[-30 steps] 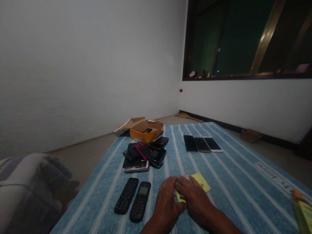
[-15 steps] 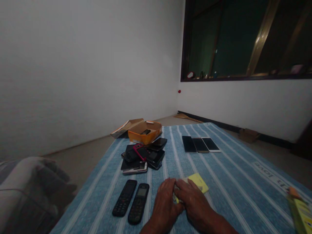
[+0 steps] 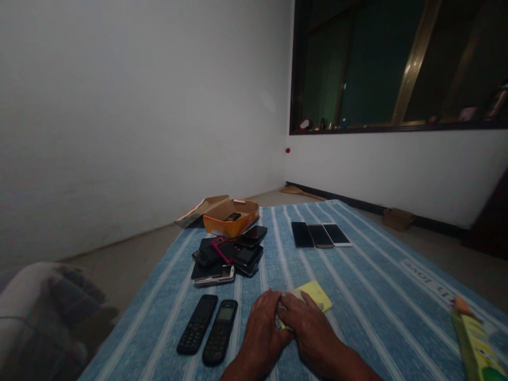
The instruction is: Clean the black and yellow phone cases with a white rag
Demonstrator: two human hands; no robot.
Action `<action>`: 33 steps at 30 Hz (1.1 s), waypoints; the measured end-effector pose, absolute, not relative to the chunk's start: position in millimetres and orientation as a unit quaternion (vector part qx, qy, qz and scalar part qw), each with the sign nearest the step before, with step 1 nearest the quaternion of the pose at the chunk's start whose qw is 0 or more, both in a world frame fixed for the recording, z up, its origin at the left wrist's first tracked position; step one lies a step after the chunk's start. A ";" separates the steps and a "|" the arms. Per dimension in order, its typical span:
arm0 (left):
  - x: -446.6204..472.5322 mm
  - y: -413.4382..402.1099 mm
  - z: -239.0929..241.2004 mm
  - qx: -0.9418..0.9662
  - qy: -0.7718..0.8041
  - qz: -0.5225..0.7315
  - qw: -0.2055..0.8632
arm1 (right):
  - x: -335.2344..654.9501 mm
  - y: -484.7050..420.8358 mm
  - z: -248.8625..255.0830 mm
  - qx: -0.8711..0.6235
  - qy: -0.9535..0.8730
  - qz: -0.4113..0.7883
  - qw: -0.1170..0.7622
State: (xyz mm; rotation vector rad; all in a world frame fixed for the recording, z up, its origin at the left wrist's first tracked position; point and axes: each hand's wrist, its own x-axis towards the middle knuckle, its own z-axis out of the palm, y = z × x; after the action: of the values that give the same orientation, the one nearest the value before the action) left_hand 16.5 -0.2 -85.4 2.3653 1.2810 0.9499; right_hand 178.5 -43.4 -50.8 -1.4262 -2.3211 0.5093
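Both my hands rest together on a yellow cloth (image 3: pixel 315 292) lying on the blue striped mat (image 3: pixel 369 296). My left hand (image 3: pixel 262 330) has its fingers curled against the near edge of the cloth. My right hand (image 3: pixel 307 328) lies over it, fingers bent and pressed on the cloth. What sits under the cloth is hidden. Two black keypad phones (image 3: pixel 208 331) lie side by side just left of my left hand.
A heap of several phones (image 3: pixel 228 255) sits farther back, with an open orange box (image 3: pixel 230 216) behind it. Three smartphones (image 3: pixel 320 235) lie in a row at the mat's far side. A yellow-green packet (image 3: pixel 474 344) lies at the right edge. Crumpled fabric (image 3: pixel 39 312) lies left.
My hands stay on the yellow cloth, shifting only slightly. The view has swung a little to the right, so everything sits farther left in the picture.
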 end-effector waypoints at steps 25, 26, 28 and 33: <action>14.3 3.3 -88.9 0.825 0.427 0.334 0.160 | 182.6 -42.1 -57.9 -0.511 -0.820 0.164 0.199; 14.0 4.0 -92.0 0.826 0.423 0.339 0.154 | 183.0 -43.5 -58.9 -0.507 -0.823 0.162 0.196; 13.8 4.9 -97.3 0.827 0.418 0.351 0.138 | 184.4 -46.3 -60.1 -0.502 -0.830 0.156 0.187; 16.5 1.8 -93.8 0.830 0.414 0.348 0.136 | 181.4 -43.3 -55.5 -0.523 -0.819 0.150 0.179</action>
State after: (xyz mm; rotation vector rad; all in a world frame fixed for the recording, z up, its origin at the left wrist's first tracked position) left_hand 16.5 1.8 -93.8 2.4034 1.2004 1.0077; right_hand 181.4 -43.3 -55.5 -1.4791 -2.3166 0.4252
